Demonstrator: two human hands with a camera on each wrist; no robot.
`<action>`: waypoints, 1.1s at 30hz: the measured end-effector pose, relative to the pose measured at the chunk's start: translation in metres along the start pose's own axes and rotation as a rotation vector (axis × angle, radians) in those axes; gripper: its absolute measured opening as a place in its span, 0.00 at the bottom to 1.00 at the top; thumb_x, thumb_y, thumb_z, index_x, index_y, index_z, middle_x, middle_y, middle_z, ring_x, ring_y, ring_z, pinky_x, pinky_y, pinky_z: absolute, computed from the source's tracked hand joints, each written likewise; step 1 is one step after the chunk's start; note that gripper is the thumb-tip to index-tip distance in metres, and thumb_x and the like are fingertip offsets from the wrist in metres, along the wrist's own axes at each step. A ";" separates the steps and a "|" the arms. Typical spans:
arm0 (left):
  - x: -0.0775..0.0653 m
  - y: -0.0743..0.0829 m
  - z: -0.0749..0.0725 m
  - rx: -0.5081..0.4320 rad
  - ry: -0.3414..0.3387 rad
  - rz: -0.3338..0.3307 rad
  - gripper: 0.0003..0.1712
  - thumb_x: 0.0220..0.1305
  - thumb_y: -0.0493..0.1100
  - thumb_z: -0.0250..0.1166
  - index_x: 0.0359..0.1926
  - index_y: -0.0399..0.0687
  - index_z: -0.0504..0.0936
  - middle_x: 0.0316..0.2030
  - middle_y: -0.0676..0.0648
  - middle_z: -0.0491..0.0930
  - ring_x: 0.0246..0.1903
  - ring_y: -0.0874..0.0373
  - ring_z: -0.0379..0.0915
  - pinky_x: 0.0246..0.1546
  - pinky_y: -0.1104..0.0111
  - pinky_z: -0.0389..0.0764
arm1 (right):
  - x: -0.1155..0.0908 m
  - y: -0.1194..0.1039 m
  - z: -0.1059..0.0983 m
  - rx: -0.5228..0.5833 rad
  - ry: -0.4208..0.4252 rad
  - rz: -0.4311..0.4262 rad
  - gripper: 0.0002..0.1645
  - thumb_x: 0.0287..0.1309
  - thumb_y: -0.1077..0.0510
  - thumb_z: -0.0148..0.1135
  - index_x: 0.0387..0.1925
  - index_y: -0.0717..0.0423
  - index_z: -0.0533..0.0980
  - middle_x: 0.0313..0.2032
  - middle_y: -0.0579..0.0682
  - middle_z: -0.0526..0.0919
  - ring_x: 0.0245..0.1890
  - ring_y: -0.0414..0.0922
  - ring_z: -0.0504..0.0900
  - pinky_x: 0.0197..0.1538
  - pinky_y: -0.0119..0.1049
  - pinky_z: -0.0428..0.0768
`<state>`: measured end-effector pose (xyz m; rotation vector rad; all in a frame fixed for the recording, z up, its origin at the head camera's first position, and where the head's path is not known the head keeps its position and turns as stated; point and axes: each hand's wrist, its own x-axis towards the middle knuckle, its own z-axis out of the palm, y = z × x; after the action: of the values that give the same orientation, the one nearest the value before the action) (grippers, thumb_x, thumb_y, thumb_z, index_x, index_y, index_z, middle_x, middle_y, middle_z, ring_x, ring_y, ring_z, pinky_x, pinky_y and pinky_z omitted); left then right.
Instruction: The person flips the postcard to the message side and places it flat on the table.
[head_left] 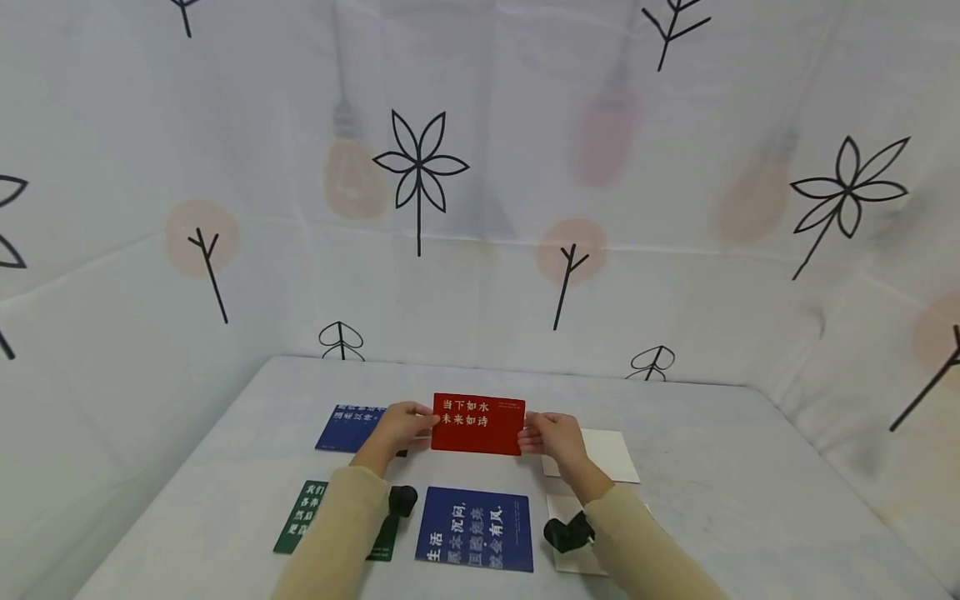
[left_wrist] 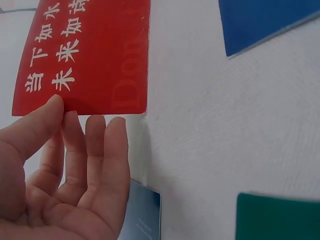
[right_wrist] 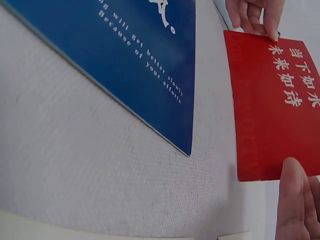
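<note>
A red card [head_left: 478,435] with white Chinese characters is held up above the table, its printed face towards me. My left hand [head_left: 399,429] pinches its left edge; in the left wrist view the thumb of that hand [left_wrist: 75,185] lies on the front of the card [left_wrist: 107,60], fingers behind or below the edge. The right hand [head_left: 557,437] pinches the opposite edge, with its thumb [right_wrist: 291,182] over the front in the right wrist view. A blue card [head_left: 347,427] lies partly hidden behind the left hand. Beside the right hand is a cream card [head_left: 611,454].
Closer to me lie a green card [head_left: 300,518] partly under the left forearm, a blue card [head_left: 474,529] with white writing in the middle, and another cream card [head_left: 564,507] partly covered by the right forearm. A patterned cloth [head_left: 480,308] hangs behind the white table [head_left: 720,467].
</note>
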<state>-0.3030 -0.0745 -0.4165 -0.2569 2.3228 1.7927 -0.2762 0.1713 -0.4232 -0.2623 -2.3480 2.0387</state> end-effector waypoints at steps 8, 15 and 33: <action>0.002 -0.001 -0.005 -0.038 -0.039 0.034 0.16 0.60 0.41 0.65 0.46 0.35 0.78 0.43 0.40 0.78 0.41 0.49 0.76 0.41 0.62 0.80 | -0.001 -0.003 0.000 0.036 0.012 -0.015 0.17 0.64 0.60 0.53 0.41 0.75 0.75 0.26 0.58 0.83 0.25 0.47 0.84 0.33 0.37 0.82; 0.006 -0.005 -0.009 -0.121 -0.089 0.024 0.18 0.60 0.39 0.64 0.48 0.32 0.78 0.41 0.42 0.80 0.39 0.52 0.76 0.44 0.62 0.79 | -0.002 -0.005 0.000 0.066 0.016 -0.029 0.17 0.63 0.63 0.53 0.42 0.77 0.75 0.27 0.59 0.82 0.25 0.46 0.84 0.32 0.36 0.82; 0.004 0.000 -0.012 -0.246 -0.110 -0.039 0.17 0.63 0.37 0.60 0.49 0.30 0.77 0.37 0.44 0.81 0.38 0.54 0.77 0.47 0.62 0.77 | -0.002 -0.006 -0.001 0.083 0.016 -0.029 0.18 0.64 0.62 0.53 0.46 0.77 0.74 0.29 0.60 0.83 0.27 0.48 0.84 0.35 0.37 0.82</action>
<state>-0.3070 -0.0861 -0.4147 -0.2309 2.0108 2.0184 -0.2744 0.1710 -0.4171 -0.2394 -2.2379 2.1063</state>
